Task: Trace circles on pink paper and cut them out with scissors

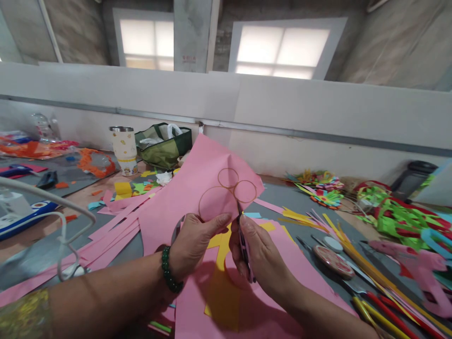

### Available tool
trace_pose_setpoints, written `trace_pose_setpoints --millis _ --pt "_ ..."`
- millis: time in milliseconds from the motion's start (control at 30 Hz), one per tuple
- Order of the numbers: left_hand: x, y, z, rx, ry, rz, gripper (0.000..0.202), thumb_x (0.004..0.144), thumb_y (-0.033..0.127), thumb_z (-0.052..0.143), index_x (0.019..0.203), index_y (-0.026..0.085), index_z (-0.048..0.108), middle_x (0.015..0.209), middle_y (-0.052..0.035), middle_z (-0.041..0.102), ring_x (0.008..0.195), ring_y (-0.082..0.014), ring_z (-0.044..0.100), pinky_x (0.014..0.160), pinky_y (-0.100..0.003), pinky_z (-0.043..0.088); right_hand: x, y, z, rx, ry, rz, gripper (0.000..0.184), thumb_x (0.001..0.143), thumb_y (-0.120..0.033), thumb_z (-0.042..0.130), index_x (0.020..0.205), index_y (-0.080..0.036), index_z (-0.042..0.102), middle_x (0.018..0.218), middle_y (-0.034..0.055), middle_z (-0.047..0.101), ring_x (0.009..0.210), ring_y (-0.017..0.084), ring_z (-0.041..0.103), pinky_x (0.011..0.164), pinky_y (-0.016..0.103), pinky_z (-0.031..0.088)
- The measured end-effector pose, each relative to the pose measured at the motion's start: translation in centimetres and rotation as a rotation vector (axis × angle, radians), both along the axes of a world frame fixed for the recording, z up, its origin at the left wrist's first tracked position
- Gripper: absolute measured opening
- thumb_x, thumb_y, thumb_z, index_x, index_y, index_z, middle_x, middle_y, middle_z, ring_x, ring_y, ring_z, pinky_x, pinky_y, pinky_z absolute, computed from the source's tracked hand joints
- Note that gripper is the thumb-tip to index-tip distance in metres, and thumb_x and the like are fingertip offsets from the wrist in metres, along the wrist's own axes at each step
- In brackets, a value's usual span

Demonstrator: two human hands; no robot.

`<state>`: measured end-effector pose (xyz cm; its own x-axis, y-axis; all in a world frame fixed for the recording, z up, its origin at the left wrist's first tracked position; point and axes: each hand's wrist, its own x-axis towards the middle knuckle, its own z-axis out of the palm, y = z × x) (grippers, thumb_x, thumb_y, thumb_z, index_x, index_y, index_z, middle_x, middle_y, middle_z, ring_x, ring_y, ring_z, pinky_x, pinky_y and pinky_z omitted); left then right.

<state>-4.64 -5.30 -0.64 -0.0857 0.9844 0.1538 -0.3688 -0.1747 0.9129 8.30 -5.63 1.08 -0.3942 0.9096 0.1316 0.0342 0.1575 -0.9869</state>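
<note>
My left hand (199, 235), with a green bead bracelet at its wrist, pinches the lower edge of a large pink paper sheet (212, 165). Three circles are outlined on this sheet in a brownish line, one bigger than the other two. In my right hand (259, 249) is a pair of scissors (243, 247), its blades pointing up at the paper just under the right small circle. The fingers hide most of the handles. Below both hands lie more pink paper (282, 273) and yellow paper pieces (222, 292).
Pink paper strips (113, 240) spread to the left, near a cream tumbler (124, 153) and a green bag (164, 148). On the right are a pink glue gun (413, 263), an oval patterned object (334, 262), red-handled tools (391, 313) and colourful paper flowers (323, 190).
</note>
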Motion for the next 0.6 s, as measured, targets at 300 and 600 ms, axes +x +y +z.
trace_pose_setpoints --millis 300,600 --pt "-0.14 0.15 -0.23 0.002 -0.005 -0.030 0.025 0.065 0.037 0.077 0.064 0.012 0.071 0.063 -0.0028 0.065 0.064 -0.0128 0.057 0.072 -0.029 0.048 0.41 0.24 0.07 0.032 -0.035 0.007 0.045 0.090 -0.060 0.030 0.078 -0.019 0.044 0.042 -0.0082 0.044 0.027 0.005 0.033 0.027 0.014 0.024" --pt "-0.24 0.17 -0.37 -0.022 -0.003 -0.043 0.024 0.065 0.036 0.077 0.064 0.012 0.072 0.063 -0.0030 0.065 0.066 -0.0136 0.057 0.072 -0.029 0.048 0.69 0.32 0.15 0.017 -0.051 0.011 0.041 0.092 -0.055 0.030 0.079 -0.019 0.044 0.040 -0.0091 0.042 0.025 0.004 0.032 0.026 0.013 0.021"
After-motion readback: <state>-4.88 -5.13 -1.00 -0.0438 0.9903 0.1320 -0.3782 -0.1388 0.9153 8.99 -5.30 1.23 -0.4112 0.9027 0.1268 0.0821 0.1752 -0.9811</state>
